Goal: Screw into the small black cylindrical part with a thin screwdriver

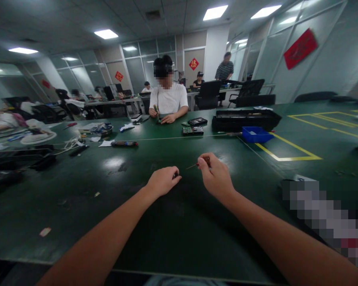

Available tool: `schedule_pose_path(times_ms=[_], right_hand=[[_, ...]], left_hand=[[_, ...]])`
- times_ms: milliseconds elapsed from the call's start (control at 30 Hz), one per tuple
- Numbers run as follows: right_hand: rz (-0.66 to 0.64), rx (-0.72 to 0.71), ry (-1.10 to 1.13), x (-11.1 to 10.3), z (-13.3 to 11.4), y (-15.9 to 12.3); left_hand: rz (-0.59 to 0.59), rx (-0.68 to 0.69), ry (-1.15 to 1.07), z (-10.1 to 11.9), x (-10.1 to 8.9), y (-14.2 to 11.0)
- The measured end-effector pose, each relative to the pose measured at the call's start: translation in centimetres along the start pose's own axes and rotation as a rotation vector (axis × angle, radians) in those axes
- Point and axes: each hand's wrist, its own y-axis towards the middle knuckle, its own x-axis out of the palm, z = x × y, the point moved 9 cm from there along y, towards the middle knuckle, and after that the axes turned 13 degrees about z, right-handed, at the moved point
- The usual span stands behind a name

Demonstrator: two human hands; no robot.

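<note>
My right hand [215, 176] is closed around a small screwdriver [192, 166], its thin metal shaft pointing left toward my other hand. A reddish part of the handle shows between thumb and fingers. To the left, my left hand [164, 180] has its fingers curled on a small dark object [175, 175], mostly hidden by the fingers, so its kind cannot be made out. A short gap separates the screwdriver's tip from the left fingers. Both hands are just above or on the green table [173, 230].
Across the table sits a person in white [170, 99], holding a screwdriver. Hard drives [192, 130], a long black tray [244, 120] and a blue bin [256, 135] stand ahead. An electric screwdriver [124, 143] and cables [71, 145] lie left. Yellow tape [300, 159] marks the right.
</note>
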Motion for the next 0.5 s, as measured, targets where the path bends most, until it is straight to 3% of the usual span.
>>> schedule_pose_path(times_ms=[100, 300, 367, 500], right_hand=[[-0.001, 0.003, 0.000, 0.0, 0.0, 0.0], [-0.028, 0.006, 0.009, 0.2, 0.1, -0.1], [-0.032, 0.008, 0.013, 0.2, 0.1, -0.1], [-0.040, 0.014, 0.011, 0.3, 0.3, -0.1]], left_hand=[[0.073, -0.171, -0.297, -2.2, -1.2, 0.5], [0.335, -0.722, -1.136, -8.6, -4.0, 0.6], [0.419, -0.827, -1.263, -10.5, -5.5, 0.3], [0.591, -0.905, -1.285, -15.0, -9.1, -1.1]])
